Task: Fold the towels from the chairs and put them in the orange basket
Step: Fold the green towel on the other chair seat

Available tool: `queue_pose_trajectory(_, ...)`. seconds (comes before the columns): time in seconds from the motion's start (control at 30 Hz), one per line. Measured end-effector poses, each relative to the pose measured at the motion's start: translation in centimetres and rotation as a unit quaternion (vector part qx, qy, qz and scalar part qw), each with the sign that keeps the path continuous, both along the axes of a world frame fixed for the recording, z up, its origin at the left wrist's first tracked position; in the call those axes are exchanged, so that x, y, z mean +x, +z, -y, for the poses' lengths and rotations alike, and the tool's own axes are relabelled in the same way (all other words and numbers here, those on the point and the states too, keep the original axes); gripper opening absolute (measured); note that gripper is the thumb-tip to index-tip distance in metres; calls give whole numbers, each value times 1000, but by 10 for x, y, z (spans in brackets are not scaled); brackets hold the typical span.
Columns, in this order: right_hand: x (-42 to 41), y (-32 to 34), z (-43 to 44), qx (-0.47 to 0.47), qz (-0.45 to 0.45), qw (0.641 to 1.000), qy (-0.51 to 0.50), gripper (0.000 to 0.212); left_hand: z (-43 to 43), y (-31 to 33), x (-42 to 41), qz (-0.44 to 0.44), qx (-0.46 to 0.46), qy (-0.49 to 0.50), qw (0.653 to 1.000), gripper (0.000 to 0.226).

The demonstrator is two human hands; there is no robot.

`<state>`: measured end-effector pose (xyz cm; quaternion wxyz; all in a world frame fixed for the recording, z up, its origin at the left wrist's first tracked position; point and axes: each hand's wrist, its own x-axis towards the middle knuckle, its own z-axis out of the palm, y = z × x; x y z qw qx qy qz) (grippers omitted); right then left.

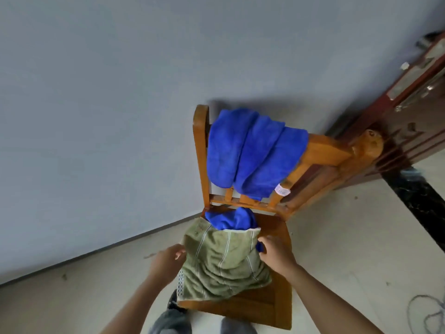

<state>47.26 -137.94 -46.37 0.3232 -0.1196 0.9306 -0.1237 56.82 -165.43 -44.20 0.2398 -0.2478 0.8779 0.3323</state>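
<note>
Right between my hands, the olive-green striped terry towel [224,261] lies crumpled on the wooden chair's seat [272,302], overhanging its front-left edge. My left hand [166,261] pinches its left edge and my right hand [277,256] grips its right edge, forearms stretched forward. A bunched blue microfibre towel [231,219] sits at the seat's back edge.

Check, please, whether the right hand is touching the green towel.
Touching. The head view shows the right hand with its fingers curled over the right edge of the green towel, with no gap between them.
</note>
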Motion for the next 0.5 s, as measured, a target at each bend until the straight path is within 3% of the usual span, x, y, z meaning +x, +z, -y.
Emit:
queue_pose_trajectory(0.23,-32,-55,-15,-11,35,999,-26,59,-45,-15,5,33,-7,67,997,23)
queue_pose_trajectory(0.5,-55,-93,-7,-26,65,998,-8,63,-65,-27,13,50,2,118,992,22)
